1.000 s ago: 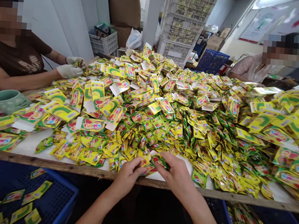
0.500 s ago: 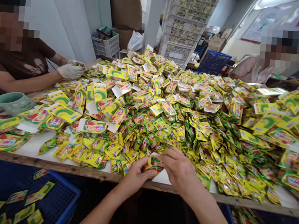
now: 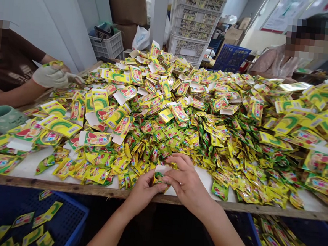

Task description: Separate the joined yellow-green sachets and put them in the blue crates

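Closer together now than in the earlier frame, my hands meet above the table's front edge. From the head view, my left hand [image 3: 143, 192] cups a yellow sachet [image 3: 159, 178] from below, while my right hand [image 3: 186, 182] curls over it, so both are pinching it, its white card end showing. It sits just behind the wooden table edge [image 3: 157, 198]. A big heap of loose sachets [image 3: 210, 119] remains on the table, and a few card strips [image 3: 48, 214] lie in the blue plastic crate [image 3: 78, 209] at my left. My forearms angle inward from below.
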`<state>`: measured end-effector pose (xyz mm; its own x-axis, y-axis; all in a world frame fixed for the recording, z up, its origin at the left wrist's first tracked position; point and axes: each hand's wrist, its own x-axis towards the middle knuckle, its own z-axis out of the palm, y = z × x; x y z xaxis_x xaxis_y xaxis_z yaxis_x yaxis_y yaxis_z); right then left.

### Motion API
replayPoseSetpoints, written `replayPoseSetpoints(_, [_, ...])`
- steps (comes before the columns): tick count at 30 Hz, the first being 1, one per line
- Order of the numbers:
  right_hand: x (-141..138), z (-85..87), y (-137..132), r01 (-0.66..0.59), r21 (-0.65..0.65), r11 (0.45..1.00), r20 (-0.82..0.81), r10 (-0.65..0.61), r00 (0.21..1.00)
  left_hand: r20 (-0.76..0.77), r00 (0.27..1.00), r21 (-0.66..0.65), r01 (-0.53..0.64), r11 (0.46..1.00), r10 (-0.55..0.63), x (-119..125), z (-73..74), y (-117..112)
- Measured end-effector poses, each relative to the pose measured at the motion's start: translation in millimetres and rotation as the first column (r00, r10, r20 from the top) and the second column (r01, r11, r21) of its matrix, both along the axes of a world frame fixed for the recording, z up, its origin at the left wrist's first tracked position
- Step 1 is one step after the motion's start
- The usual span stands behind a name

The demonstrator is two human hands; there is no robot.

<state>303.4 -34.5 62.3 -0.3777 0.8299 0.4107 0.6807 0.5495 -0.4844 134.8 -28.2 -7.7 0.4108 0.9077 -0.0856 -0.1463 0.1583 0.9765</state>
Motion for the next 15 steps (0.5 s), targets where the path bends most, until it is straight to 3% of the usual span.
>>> replayPoseSetpoints(3, [-5.6, 3.8, -4.0, -0.013, -0.053, 0.999, 0.127, 0.020, 0.992, -0.049, 0.999, 0.036, -0.019, 0.999, 0.021, -0.2, -1.2, -0.7])
replayPoseSetpoints(6, [-7.2, -4.1, -9.4, -0.022, -0.101, 0.995, 0.138, 0.036, 0.990, -0.094, 0.995, 0.065, -0.024, 0.998, 0.030, -0.2, -3.3, -0.4])
replayPoseSetpoints(8, [-4.9, -11.8, -12.9, -0.025, -0.093, 0.995, 0.020, 0.027, 0.999, -0.117, 0.992, 0.082, -0.030, 0.996, 0.039, -0.1, -3.4, -0.2])
replayPoseSetpoints(10, [-0.8, -18.9, -15.7, 0.076, -0.085, 0.994, -0.188, -0.091, 0.978, -0.117, 0.993, 0.070, -0.018, 0.997, 0.026, -0.5, -1.5, -1.2])
replayPoseSetpoints(12, [2.1, -25.3, -17.9, 0.213, -0.208, 0.955, -0.416, -0.283, 0.864, -0.115, 0.993, 0.045, 0.006, 0.999, -0.001, -2.6, 1.5, -3.9])
replayPoseSetpoints(13, [2.4, -28.5, -18.8, 0.217, -0.331, 0.918, -0.500, -0.366, 0.785, -0.115, 0.993, 0.032, 0.012, 0.999, -0.008, -4.5, 3.0, -5.5])
replayPoseSetpoints(15, [0.0, -35.1, -19.6, 0.054, -0.574, 0.817, -0.608, -0.469, 0.641, -0.108, 0.994, 0.003, -0.005, 1.000, 0.005, -9.8, 5.2, -7.3])
